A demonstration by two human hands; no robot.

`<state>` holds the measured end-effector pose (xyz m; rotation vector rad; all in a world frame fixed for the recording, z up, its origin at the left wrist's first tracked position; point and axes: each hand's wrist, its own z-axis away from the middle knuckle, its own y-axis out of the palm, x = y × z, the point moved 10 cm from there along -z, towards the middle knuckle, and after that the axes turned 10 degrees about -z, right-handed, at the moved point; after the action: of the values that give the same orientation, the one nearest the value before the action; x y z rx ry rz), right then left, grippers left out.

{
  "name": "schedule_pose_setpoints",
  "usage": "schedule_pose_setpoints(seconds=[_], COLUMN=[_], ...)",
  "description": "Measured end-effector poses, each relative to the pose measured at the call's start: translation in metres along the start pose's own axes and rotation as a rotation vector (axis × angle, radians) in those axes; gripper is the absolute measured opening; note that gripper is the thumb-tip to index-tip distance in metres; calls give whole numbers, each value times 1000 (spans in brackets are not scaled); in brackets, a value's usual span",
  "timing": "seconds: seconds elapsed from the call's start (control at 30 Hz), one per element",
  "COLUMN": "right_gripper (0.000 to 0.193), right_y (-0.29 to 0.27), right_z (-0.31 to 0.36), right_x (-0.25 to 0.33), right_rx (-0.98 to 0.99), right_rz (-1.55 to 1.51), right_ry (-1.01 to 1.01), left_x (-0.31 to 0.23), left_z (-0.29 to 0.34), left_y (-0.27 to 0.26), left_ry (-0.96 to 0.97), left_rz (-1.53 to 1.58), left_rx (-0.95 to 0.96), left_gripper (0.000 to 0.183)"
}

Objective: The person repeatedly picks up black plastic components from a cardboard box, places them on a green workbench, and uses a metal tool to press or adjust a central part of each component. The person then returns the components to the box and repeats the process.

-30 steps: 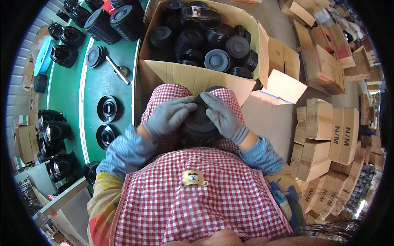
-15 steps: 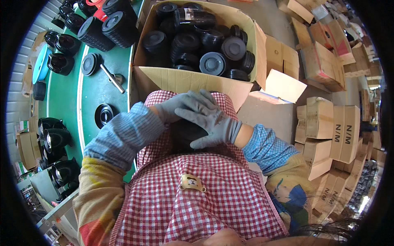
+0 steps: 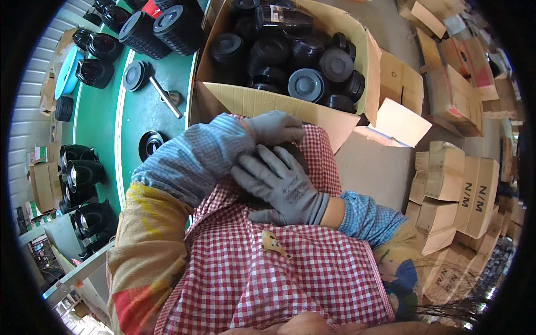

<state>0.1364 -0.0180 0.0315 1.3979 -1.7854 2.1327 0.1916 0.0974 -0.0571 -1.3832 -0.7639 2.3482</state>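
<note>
has a long green table (image 3: pixel 139 111) running up the left of the frame, and brown cartons (image 3: pixel 466 190) piled along the right. faces a big open cardboard box (image 3: pixel 262 100) at upper centre, heaped with black lids (image 3: pixel 306 85). wears a red-and-white checked apron (image 3: pixel 268 293) across the lower middle and over the knees. has a light blue basin (image 3: pixel 68 72) at upper left, shiny black jugs (image 3: pixel 84 176) down the left side, and tall stacks of lids (image 3: pixel 178 33) near the top left.

lays the right hand (image 3: pixel 285 187), grey-gloved, at the centre of the frame, fingers stretched and spread, thumb apart, over a dark round piece (image 3: pixel 296 156) on the lap, mostly hidden. bends the left hand (image 3: pixel 276 127), gloved alike, just above the right, fingers together and curled by the top of that piece. cannot tell of a firm grasp by either, because of hidden undersides.

shows a black ring-shaped part (image 3: pixel 149 146) on the table, left of centre, partly behind the left sleeve (image 3: pixel 195 153); farther up, a silver bar (image 3: pixel 166 97); on the apron, a small tan badge (image 3: pixel 276 244).
</note>
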Motion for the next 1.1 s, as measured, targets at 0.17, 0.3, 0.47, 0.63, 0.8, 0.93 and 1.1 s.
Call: schedule_pose_setpoints(seconds=[0.17,0.3,0.47,0.63,0.8,0.93,1.1], right_gripper=[91,89,71,65,53,62,60], right_y=[-50,-56,-21,-38,-32,-34,-33], right_z=[21,27,38,38,48,47,50], right_x=[-28,-98,-47,-103,-25,-88,-36], right_rx=[-191,-297,-313,-483,-392,-460,-308], right_rz=[-39,-244,-379,-697,-284,-359,-378], right_ry=[-195,30,-11,132,-33,173,18], left_x=[-10,-75,-12,-75,13,-87,-16], left_z=[44,129,120,149,142,148,136], left_y=[-57,-48,-17,-13,-21,7,-14], left_ry=[99,456,202,347,-62,292,46], left_rz=[16,-185,-372,-407,-503,-499,-441], left_rx=[-390,-498,-658,-618,-681,-552,-631], left_gripper=[29,73,95,98,104,100,100])
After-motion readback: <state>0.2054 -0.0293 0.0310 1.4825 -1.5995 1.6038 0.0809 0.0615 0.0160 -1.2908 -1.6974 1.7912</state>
